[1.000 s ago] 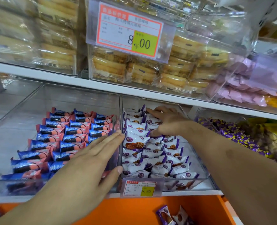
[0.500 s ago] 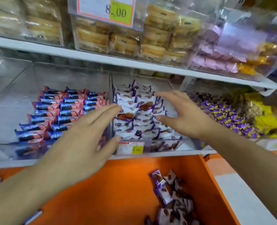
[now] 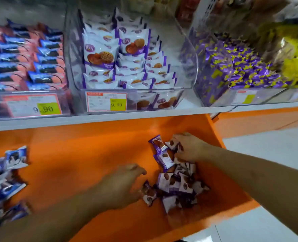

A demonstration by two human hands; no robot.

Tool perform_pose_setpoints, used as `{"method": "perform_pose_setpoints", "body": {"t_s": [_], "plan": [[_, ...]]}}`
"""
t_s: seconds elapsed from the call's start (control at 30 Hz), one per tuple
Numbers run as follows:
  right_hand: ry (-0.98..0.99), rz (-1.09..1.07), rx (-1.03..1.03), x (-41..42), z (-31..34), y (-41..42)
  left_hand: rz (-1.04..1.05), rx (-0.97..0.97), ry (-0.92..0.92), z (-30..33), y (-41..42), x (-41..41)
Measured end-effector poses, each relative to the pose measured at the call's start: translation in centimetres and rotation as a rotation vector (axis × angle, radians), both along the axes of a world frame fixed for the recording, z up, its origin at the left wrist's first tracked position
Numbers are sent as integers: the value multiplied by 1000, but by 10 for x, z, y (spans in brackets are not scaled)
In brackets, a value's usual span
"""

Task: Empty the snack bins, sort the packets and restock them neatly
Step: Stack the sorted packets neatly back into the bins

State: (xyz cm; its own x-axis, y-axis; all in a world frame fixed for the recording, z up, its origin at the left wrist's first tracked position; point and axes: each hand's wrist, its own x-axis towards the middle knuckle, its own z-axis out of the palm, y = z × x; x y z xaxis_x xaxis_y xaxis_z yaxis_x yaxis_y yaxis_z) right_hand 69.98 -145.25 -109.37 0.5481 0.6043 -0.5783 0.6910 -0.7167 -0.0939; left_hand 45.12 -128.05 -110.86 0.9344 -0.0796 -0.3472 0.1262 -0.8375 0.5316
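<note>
Whereas half a second ago both hands hovered at the shelf bins, they are now down on the orange ledge below:

Change of view: the camera has tipped downward, so the bins sit at the top of the picture and the orange ledge [image 3: 85, 147] fills the middle.

Left hand: the left hand [image 3: 120, 185] has dropped from the divider between the bins to the ledge; it reaches rightward, palm down, its fingertips at the left edge of the loose heap. It is blurred with motion, so whether the fingers have hold of a packet cannot be told.

Right hand: the right hand [image 3: 188, 147] has left the middle bin and rests on the top of the heap, knuckles up, fingers curled down onto a white-and-purple packet [image 3: 173, 143]; it seems to pinch it, though the grip is partly hidden.

Loose packets: the heap of white-and-purple packets [image 3: 175, 186] lies on the right part of the ledge, between and under the two hands.

Middle bin: the clear middle bin [image 3: 188, 55] holds rows of the same white-and-purple packets, with a price tag [image 3: 106, 101] reading 9.90 on its front.

Left bin: blue-and-red packets [image 3: 39, 55] lie in neat rows.

Right bin: purple-and-yellow sweets [image 3: 239, 67] are piled loosely.

Ledge, far left: blue-and-white packets [image 3: 15, 157] lie scattered, well apart from the hands.
</note>
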Motion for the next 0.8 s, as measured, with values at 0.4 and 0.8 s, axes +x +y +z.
{"method": "perform_pose_setpoints", "body": {"t_s": [0.4, 0.8], "plan": [[2, -155, -5, 37, -106, 11, -82, -23, 103, -141, -27, 21], [509, -566, 286, -10, 16, 37, 459, -354, 191, -45, 46, -15]]}}
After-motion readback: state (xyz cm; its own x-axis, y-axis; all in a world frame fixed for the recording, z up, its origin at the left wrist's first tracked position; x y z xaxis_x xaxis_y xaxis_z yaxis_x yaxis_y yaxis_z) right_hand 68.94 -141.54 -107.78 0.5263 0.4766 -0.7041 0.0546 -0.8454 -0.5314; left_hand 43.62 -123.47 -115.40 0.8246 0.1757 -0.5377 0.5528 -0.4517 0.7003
